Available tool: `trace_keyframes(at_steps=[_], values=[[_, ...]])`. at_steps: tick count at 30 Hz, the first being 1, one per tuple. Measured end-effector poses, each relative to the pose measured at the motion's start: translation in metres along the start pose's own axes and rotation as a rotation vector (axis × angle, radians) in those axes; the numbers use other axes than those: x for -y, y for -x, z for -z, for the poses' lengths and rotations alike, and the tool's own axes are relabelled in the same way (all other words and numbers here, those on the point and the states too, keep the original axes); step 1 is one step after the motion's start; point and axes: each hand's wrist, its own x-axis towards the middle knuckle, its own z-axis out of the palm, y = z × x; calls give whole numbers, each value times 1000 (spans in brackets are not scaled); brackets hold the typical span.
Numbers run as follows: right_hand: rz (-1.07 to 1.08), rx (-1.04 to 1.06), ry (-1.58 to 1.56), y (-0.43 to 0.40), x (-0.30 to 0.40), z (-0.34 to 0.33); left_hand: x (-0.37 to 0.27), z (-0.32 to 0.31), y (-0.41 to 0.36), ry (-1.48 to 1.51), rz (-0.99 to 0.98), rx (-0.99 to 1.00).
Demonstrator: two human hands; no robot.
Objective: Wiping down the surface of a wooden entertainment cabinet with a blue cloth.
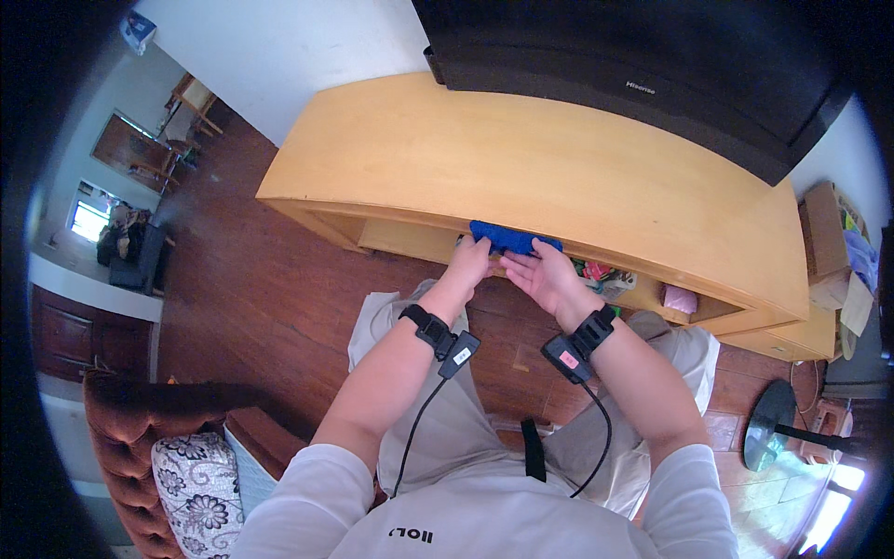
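A blue cloth [513, 238] lies folded against the front edge of a wooden TV cabinet [489, 161]. My left hand [472, 260] grips its left end, thumb on top. At the right end my right hand [546, 274] pinches it with the thumb, the other fingers spread underneath. Below the tabletop runs a shelf, where colourful packets [597, 271] sit to the right of my hands. Further right in that shelf is a pink bundle [679, 298]. Part of the shelf behind my hands and the cloth is hidden.
A black Hisense television [628, 77] stands on the cabinet. Cardboard boxes [827, 237] with bags are at the right end. A round black stand base [768, 426] rests on the floor at right. Behind me to the left is a brown tufted sofa [119, 447] with a floral cushion [199, 492].
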Motion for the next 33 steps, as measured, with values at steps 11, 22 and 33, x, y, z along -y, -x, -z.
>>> trace_keyframes(at_steps=[11,22,33], values=[[53,-122,142,14,5,20,-20,-29,11,178,64,10],[79,-172,147,21,8,18,-13,-40,13,214,1,63],[-71,16,148,-10,-4,6,3,-3,4,261,70,-27]])
